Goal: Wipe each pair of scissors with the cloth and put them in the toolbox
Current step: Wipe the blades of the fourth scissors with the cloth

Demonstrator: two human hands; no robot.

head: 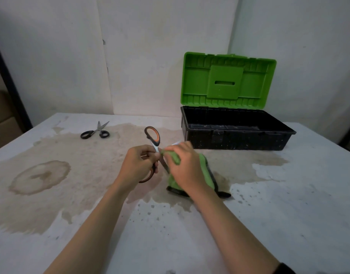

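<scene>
My left hand (138, 165) grips a pair of scissors with orange and black handles (152, 137), held open above the table's middle. My right hand (185, 165) presses a green cloth with a dark edge (204, 175) around one blade of that pair; the blade is mostly hidden by the cloth and my fingers. A second pair, black-handled scissors (96, 131), lies open on the table at the far left. The toolbox (235, 141) stands at the far right, black body, green lid (227, 82) raised against the wall; I see no scissors inside it.
The white table (289, 214) carries large brown stains, one ring-shaped at the left (39, 177). A white wall runs right behind the table. A dark post stands at the far left edge.
</scene>
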